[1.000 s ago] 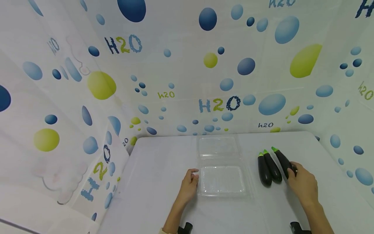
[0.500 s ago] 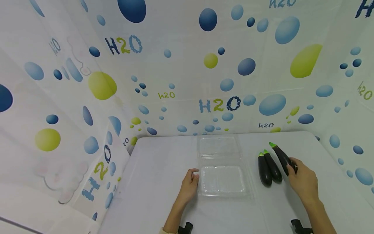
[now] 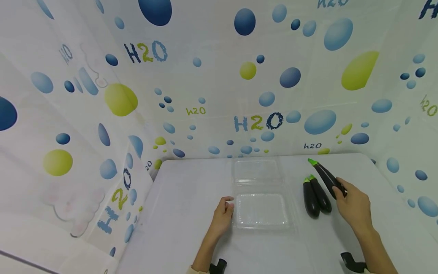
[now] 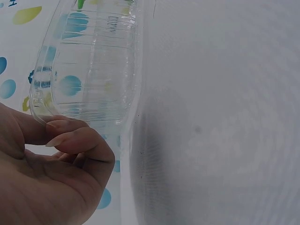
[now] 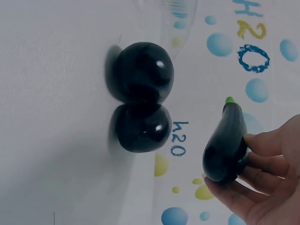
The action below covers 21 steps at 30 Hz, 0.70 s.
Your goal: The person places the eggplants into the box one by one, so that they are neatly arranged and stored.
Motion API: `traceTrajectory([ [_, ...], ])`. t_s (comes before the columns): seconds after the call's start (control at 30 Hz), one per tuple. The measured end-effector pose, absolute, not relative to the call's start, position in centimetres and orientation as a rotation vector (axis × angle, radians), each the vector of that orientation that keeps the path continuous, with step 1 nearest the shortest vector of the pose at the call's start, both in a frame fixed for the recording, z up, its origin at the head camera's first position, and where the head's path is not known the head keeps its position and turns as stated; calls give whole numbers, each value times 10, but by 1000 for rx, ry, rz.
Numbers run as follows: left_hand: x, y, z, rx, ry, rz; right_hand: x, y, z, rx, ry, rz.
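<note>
A hinged clear plastic container (image 3: 261,210) lies unfolded on the white table, its lid (image 3: 256,171) toward the back. My left hand (image 3: 222,217) pinches the container's left edge between thumb and curled fingers; the left wrist view shows the rim (image 4: 43,119) at the fingertips. Over the table's right side, my right hand (image 3: 354,204) holds a dark eggplant (image 3: 323,175) by its thick end, green tip pointing away. In the right wrist view this eggplant (image 5: 226,145) is clear of the table. Two more eggplants, one (image 3: 310,199) left of the other (image 3: 321,195), lie side by side.
A white sheet (image 3: 212,83) printed with blue and green dots and "H2O" hangs behind the table (image 3: 184,194) and along its sides. Black straps (image 3: 352,262) show near both wrists at the bottom of the head view.
My right hand has lifted the eggplant and shifted it slightly back and left, away from the other two. The left hand has stayed at the container's edge.
</note>
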State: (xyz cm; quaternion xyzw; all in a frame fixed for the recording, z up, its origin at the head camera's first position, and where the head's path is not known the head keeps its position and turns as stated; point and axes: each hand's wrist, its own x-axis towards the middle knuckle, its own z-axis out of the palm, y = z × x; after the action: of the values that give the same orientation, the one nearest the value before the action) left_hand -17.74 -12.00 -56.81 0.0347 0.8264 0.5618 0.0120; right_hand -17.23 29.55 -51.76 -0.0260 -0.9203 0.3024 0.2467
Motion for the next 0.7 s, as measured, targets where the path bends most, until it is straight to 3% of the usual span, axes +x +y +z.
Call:
traceTrajectory([
  [0.7, -177, -120, -567, 111, 2590, 1758, -180, 282, -494, 23, -2461, 852],
])
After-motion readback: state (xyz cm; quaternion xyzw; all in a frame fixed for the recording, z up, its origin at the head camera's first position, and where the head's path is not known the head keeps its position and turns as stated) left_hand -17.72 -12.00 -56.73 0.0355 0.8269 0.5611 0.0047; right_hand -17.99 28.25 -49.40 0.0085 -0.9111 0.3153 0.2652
